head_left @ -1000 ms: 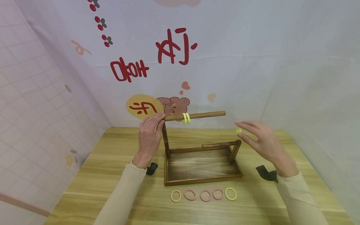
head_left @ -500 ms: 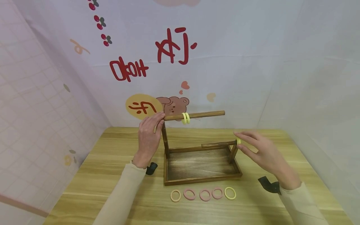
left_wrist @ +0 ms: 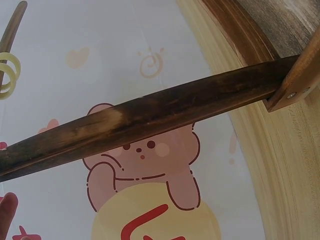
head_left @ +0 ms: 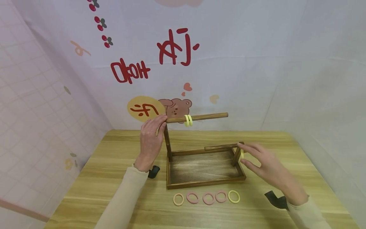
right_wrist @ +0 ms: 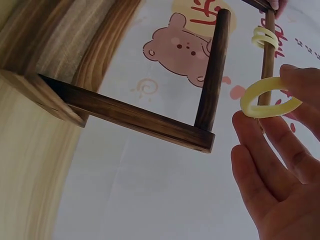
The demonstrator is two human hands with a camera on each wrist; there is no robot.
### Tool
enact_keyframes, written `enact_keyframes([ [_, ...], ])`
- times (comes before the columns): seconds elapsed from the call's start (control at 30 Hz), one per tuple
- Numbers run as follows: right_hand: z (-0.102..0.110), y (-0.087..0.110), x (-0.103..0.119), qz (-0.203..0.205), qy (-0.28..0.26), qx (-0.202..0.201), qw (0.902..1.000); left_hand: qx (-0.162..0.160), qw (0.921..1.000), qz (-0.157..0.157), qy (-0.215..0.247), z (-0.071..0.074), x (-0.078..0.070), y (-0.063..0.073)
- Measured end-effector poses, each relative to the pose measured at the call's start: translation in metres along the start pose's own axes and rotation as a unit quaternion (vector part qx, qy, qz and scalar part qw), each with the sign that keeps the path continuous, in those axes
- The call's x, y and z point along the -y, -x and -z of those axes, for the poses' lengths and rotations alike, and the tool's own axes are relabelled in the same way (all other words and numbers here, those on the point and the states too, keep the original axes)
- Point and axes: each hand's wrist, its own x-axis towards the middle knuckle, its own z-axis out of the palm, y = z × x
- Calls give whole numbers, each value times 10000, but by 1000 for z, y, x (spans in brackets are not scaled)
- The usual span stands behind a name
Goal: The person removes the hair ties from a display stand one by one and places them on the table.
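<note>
Lowered since the earlier frames, the right hand [head_left: 267, 165] pinches a yellow ring [right_wrist: 269, 98] just beside the lower rod's [head_left: 221, 147] free end. At ten o'clock, the upper rod [head_left: 200, 117] is gripped by the left hand [head_left: 150, 140]; open tabletop [head_left: 271, 140] lies at three o'clock.

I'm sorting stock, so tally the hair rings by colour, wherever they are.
Yellow rings: 4, namely two on the upper rod, one pinched in the right hand, one at the right end of the row on the table.
Pink rings: 3, in the row.
Peach ring: 1, at the row's left end.
Total: 8.
</note>
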Motion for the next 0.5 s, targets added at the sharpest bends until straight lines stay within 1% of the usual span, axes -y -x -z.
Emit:
enact_keyframes([
  [0.1, -2, 4, 1, -61, -35, 47, 10000, -9, 10000, 27, 20, 0, 0, 0],
  [0.27, -4, 11, 2, -39, 74, 35, 10000, -35, 10000, 12, 34, -1, -1, -1],
  [0.5, -3, 19, 8, -231, 142, 394, 9989, 15, 10000, 13, 13, 0, -1, -1],
])
